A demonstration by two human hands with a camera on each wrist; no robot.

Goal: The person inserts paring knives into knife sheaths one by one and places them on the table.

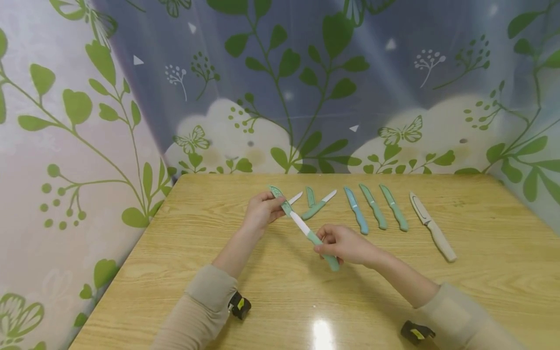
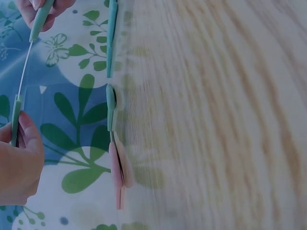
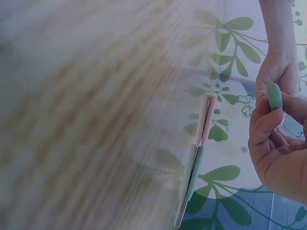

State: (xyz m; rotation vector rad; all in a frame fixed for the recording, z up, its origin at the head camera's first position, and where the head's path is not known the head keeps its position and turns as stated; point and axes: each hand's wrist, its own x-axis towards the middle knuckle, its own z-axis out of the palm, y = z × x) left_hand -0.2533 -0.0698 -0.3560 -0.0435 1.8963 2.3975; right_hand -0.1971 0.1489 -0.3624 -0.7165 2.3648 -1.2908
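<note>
My left hand point(image 1: 259, 212) pinches a green knife sheath point(image 1: 275, 191) with a cut-out pattern. Above the table my right hand point(image 1: 347, 244) grips the green handle of a paring knife point(image 1: 299, 223). Its white blade slants between both hands, and the tip end meets the sheath's mouth. In the left wrist view the blade point(image 2: 25, 72) shows edge-on as a thin line. Just beyond my left hand lies a pink-handled knife point(image 2: 115, 163), whose white blade point(image 1: 296, 198) pokes out past the fingers in the head view.
An uncovered green knife point(image 1: 321, 204) lies beside a loose green sheath point(image 1: 310, 197) at the back. Right of them lie a blue knife point(image 1: 356, 210), two green knives point(image 1: 373, 206) and a larger cream knife point(image 1: 433, 227). A patterned cloth point(image 1: 271, 97) hangs behind the wooden table point(image 1: 271, 301).
</note>
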